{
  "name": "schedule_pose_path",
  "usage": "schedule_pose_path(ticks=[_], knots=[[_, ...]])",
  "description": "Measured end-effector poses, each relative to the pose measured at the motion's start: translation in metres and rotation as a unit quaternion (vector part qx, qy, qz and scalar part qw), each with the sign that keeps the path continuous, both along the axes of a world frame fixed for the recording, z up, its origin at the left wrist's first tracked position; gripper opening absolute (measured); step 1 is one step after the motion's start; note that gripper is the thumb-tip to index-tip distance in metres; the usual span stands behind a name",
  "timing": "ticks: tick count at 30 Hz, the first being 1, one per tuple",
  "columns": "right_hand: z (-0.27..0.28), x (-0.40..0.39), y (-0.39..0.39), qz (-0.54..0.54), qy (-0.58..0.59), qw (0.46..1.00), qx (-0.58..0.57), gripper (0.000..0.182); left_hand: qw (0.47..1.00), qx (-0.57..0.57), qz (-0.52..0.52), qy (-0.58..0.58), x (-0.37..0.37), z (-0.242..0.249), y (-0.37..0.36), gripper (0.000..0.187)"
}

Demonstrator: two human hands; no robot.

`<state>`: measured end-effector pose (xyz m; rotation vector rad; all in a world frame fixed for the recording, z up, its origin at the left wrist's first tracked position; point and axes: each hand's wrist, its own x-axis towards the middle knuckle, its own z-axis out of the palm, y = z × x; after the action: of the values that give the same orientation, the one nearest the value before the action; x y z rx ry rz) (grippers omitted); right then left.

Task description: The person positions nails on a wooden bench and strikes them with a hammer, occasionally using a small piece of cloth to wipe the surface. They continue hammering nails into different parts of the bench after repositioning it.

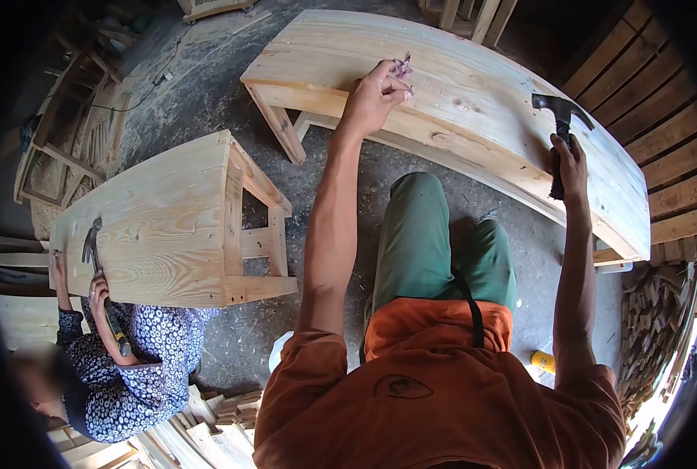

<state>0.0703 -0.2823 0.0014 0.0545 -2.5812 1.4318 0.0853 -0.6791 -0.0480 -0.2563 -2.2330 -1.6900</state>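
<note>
My right hand (572, 166) is wrapped round the black grip of a claw hammer (561, 109). The hammer's dark head is over the top of a long pale wooden bench (473, 70), near its right end. Over the bench's near edge, left of the middle, my left hand (378, 98) has its fingers closed in a pinch. A small crumpled purplish thing (402, 66) shows at those fingertips; its exact kind is too small to tell.
At left a co-worker in a patterned top (133, 391) holds another hammer (92, 242) over a second wooden bench (168, 227). A wooden frame (67, 160) stands behind. Stacked wood pieces (653, 336) lie at right, near a yellow can (544, 361). Wood debris covers the dark floor (207, 70).
</note>
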Motion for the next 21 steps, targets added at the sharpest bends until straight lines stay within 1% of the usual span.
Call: schedule_pose_path(ticks=[2,4,5,7,8,9,11,13,15,17,18,19,21], knots=[[0.001,-0.001,0.001,0.005,0.004,1.0,0.012,0.031,1.0,0.005,-0.003,0.004,-0.001,-0.002,-0.001,0.055],[0.001,-0.003,-0.001,0.017,0.019,0.999,0.027,0.029,1.0,-0.021,-0.006,0.022,-0.001,-0.001,-0.002,0.056],[0.006,0.002,-0.009,0.021,0.017,0.999,0.028,0.029,1.0,-0.02,-0.002,0.02,0.0,0.0,-0.002,0.056],[0.022,0.023,-0.039,0.062,0.018,0.998,-0.011,0.028,0.999,-0.024,0.008,0.047,0.001,0.001,0.001,0.049],[0.03,0.03,-0.055,0.075,0.021,0.997,-0.009,0.028,0.999,-0.033,0.015,0.034,-0.003,0.001,0.0,0.05],[0.041,0.037,-0.072,0.088,0.029,0.995,0.045,0.031,0.999,-0.035,0.014,0.031,-0.005,0.001,-0.001,0.05],[0.054,0.035,-0.094,0.142,0.034,0.983,0.108,0.031,0.999,-0.049,0.004,0.016,-0.009,0.002,-0.005,0.058],[0.063,0.035,-0.121,0.187,0.031,0.971,0.144,0.034,0.998,-0.056,-0.003,0.022,-0.011,0.0,-0.007,0.058],[0.061,0.027,-0.142,0.227,0.081,0.951,0.192,0.037,0.998,-0.061,-0.01,0.031,-0.012,0.001,-0.007,0.058],[0.061,0.018,-0.158,0.249,0.146,0.929,0.233,0.037,1.0,0.004,-0.028,0.011,-0.009,0.0,-0.006,0.058],[0.062,0.017,-0.165,0.248,0.156,0.924,0.245,0.036,0.999,-0.042,-0.01,0.022,-0.01,-0.001,-0.006,0.059],[0.062,0.016,-0.171,0.247,0.168,0.919,0.257,0.035,0.999,-0.043,-0.01,0.024,-0.011,-0.002,-0.007,0.059],[0.065,0.014,-0.177,0.242,0.161,0.919,0.267,0.034,1.0,-0.004,-0.017,0.015,-0.007,-0.001,-0.004,0.059]])
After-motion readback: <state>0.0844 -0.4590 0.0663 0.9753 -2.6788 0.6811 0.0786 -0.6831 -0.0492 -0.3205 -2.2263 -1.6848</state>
